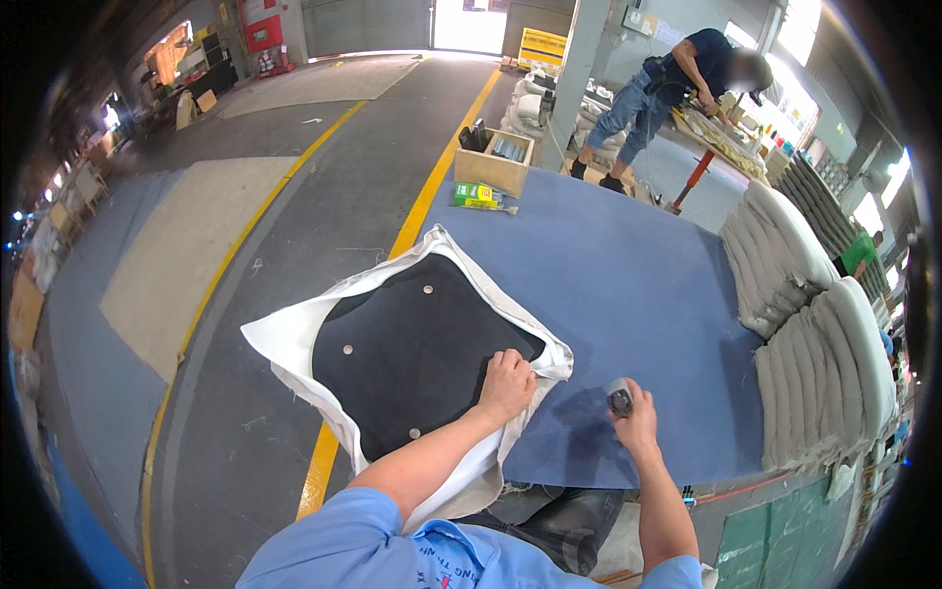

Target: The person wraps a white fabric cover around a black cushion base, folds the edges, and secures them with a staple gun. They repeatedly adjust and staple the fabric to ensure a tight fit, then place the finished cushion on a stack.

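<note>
A seat panel (pixel 412 344) with a black underside and several small round holes lies at the table's left part. White fabric (pixel 285 329) wraps up around its edges, loose and frayed along the rim. My left hand (pixel 506 386) is closed on the fabric edge near the panel's right corner, knuckles up. Right of that corner, my right hand (pixel 638 420) grips a grey and black staple gun (pixel 619 399), held just above the blue tabletop and apart from the panel. Its far end is blurred and its handle is mostly hidden by my fingers.
The blue-topped table (pixel 638 275) carries a wooden box (pixel 496 162) of dark and metallic pieces, with a green-and-yellow packet (pixel 479 196) beside it. Stacked white-and-beige cushions (pixel 819 373) line the right edge. Another person (pixel 677 88) works at a bench beyond.
</note>
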The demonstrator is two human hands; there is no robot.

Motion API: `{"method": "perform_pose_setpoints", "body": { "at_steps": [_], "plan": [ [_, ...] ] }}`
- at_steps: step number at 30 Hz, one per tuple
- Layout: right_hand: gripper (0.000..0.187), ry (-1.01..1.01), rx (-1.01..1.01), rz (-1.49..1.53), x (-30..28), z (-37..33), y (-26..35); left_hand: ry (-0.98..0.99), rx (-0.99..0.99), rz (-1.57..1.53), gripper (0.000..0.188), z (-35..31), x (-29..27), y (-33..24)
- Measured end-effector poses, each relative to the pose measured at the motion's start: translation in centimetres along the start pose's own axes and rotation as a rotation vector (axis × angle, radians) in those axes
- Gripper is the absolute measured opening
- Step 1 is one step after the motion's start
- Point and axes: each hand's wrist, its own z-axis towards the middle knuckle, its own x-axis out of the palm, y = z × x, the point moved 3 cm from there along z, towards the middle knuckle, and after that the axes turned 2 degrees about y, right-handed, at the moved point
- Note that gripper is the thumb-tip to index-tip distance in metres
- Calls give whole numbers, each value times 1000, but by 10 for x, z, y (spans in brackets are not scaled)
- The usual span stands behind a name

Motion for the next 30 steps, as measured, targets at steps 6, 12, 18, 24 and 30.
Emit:
{"method": "perform_pose_setpoints", "body": {
  "at_steps": [6, 12, 18, 24, 30],
  "plan": [
    [80, 207, 48, -398, -4, 2, -19, 52, -31, 41, 17, 1, -3, -1],
    [52, 183, -231, 267, 8, 91, 63, 283, -159, -156, 19, -7, -30, -6],
    [47, 511, 215, 781, 101, 145, 80, -267, -314, 86, 20, -64, -184, 50],
    [48, 556, 321, 1101, 117, 131, 85, -869, -1324, -489, 58, -212, -249, 144],
    [37, 364, 107, 1074, 75, 87, 89, -688, -1360, -571, 66, -193, -208, 160]
  ]
}}
